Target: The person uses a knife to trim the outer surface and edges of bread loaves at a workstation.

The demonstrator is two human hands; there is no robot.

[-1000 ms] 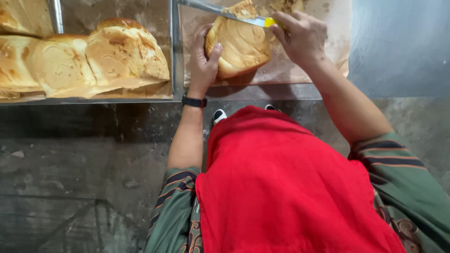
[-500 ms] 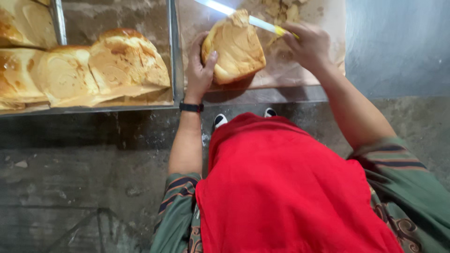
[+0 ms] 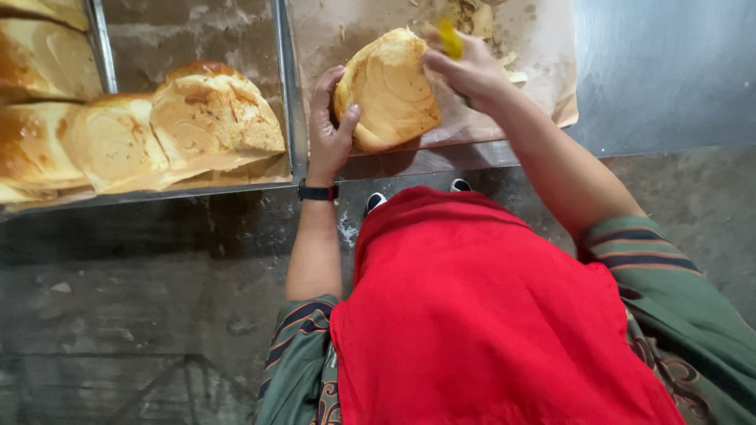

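A round golden loaf of bread (image 3: 390, 90) rests on brown paper (image 3: 543, 47) on a metal counter. My left hand (image 3: 329, 122) cups the loaf's left side, thumb against the crust. My right hand (image 3: 468, 69) is at the loaf's upper right, closed around the yellow handle of a knife (image 3: 450, 38); the blade is hidden behind the loaf and hand. A black watch (image 3: 318, 191) sits on my left wrist.
A metal tray (image 3: 285, 94) to the left holds several baked loaves (image 3: 213, 114) side by side. Bread scraps (image 3: 480, 17) lie on the paper behind the loaf. Bare steel counter (image 3: 661, 71) extends right. A red apron (image 3: 488, 315) and concrete floor fill the lower view.
The long blade seen stretching left over the loaf is out of sight now; only the yellow handle shows in my right hand. The left hand still holds the loaf.
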